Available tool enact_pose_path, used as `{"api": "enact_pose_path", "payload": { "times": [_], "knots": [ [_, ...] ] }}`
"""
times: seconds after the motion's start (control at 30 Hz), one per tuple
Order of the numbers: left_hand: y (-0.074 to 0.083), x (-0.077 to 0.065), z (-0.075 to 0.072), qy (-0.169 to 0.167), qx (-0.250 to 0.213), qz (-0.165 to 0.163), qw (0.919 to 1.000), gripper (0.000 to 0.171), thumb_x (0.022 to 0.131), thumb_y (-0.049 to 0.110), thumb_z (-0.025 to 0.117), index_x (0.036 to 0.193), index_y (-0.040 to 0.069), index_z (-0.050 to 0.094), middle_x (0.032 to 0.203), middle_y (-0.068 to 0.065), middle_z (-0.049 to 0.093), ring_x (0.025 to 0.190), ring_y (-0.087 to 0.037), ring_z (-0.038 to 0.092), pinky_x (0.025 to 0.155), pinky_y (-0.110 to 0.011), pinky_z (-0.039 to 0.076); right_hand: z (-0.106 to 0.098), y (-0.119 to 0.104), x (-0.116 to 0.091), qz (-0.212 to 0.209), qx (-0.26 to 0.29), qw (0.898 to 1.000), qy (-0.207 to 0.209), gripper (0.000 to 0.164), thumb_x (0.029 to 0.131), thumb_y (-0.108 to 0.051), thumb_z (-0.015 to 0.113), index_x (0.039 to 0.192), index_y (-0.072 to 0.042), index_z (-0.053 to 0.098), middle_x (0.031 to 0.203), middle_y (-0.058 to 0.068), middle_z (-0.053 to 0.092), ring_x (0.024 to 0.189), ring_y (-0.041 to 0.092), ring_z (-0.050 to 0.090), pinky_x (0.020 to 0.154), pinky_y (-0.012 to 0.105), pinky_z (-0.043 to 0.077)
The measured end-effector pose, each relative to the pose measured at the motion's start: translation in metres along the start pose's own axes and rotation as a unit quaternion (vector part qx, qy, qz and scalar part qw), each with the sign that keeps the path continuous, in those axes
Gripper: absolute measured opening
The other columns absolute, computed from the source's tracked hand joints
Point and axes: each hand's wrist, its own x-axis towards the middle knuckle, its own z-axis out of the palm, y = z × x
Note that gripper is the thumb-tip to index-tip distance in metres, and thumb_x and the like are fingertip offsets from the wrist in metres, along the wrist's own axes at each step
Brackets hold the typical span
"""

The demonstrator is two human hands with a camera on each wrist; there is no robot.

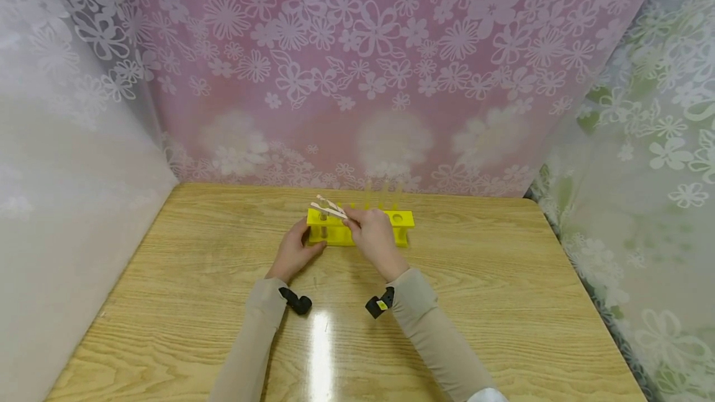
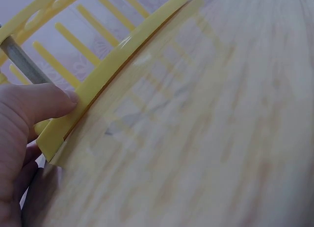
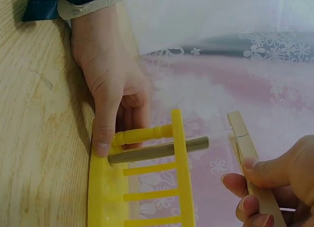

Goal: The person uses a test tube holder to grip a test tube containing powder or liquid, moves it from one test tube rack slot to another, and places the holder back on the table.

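My left hand grips the left end of a yellow test tube rack, its thumb on the base and its fingers round the end. In the rack's leftmost place stands a test tube with grey-brown contents; its clear upper part rises above the top bar. My right hand pinches a wooden test tube clamp with a wire spring, thumb on one side and fingertips on the other. The clamp's front end is right by the tube's mouth in the right wrist view. In the left wrist view the left thumb lies beside the tube.
Several pale tubes stand upright along the rack's back row. The rack rests on a wood-grain table near its back edge. A pink flowered curtain hangs behind, with pale sheets at both sides.
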Motion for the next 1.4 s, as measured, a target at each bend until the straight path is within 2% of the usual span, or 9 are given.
{"api": "enact_pose_path", "payload": {
  "times": [0.53,0.73,1.4],
  "knots": [
    [0.000,-0.001,0.000,0.000,0.002,-0.001,1.0000,0.059,0.087,0.017,0.078,0.140,0.015,0.054,0.140,-0.010,0.054,0.128,-0.027,0.052,0.107,-0.044,0.044,-0.008,-0.001,0.001,-0.021,0.006,1.000,0.014,0.028,0.095,-0.013,0.067,0.120,-0.001,0.071,0.078,0.013,0.074,0.033,0.008,0.030,0.035,0.020,0.026],
    [0.000,0.000,0.000,0.001,0.001,-0.004,1.0000,0.059,0.086,0.017,0.079,0.140,0.015,0.054,0.139,-0.009,0.054,0.127,-0.026,0.052,0.107,-0.044,0.043,-0.008,0.000,0.002,-0.035,-0.009,0.999,0.024,0.026,0.094,-0.012,0.068,0.117,-0.001,0.073,0.077,0.012,0.073,0.034,0.006,0.031,0.036,0.020,0.026],
    [0.002,-0.001,-0.001,-0.002,0.003,-0.006,1.0000,0.060,0.087,0.018,0.079,0.141,0.014,0.053,0.140,-0.010,0.053,0.128,-0.027,0.051,0.107,-0.045,0.043,-0.011,-0.002,0.002,-0.025,0.003,0.999,0.021,0.029,0.094,-0.012,0.069,0.121,-0.001,0.071,0.080,0.013,0.074,0.033,0.007,0.031,0.035,0.020,0.028]
  ]
}}
